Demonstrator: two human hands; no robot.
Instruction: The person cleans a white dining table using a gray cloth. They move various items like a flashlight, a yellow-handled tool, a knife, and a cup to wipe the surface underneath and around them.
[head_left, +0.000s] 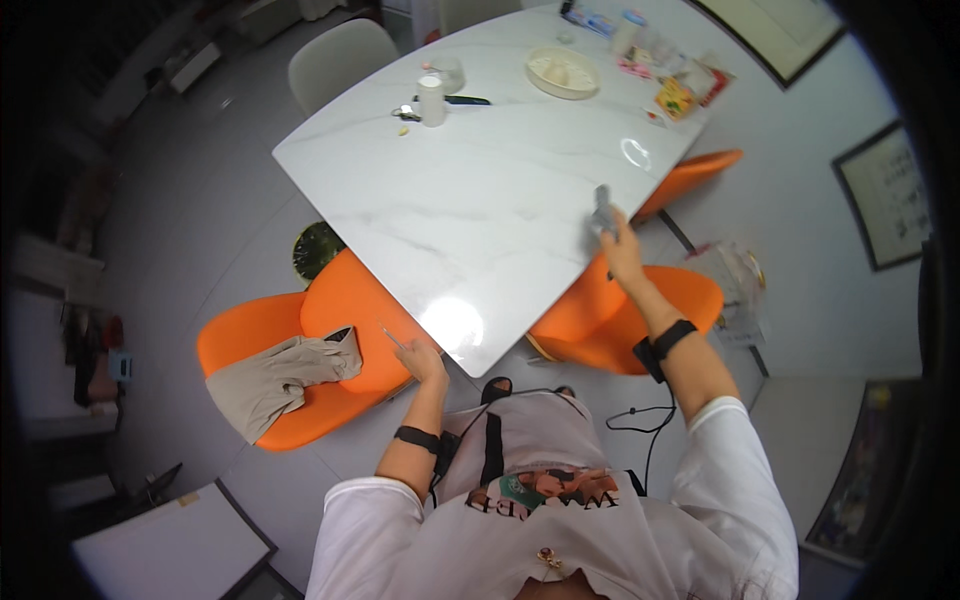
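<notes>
My left hand (424, 361) is shut on a thin metal tool (391, 336), its tip pointing away over the left orange chair (371, 367). What kind of tool it is cannot be made out. Over the right side of the white marble-patterned table (480, 195), my right hand (624, 251) grips a grey object (602, 211), which is blurred by motion. A pair of beige trousers (289, 379) lies across the left chair, close to my left hand. Under my right forearm stands another orange chair (600, 330).
Towards the far side of the table are a white cylindrical container (431, 101), a dark-handled knife (466, 100), a cream round dish (561, 73) and a yellow packet (676, 98). A green striped round object (318, 251) sits below the left edge. A black cable (646, 430) hangs beside my right arm.
</notes>
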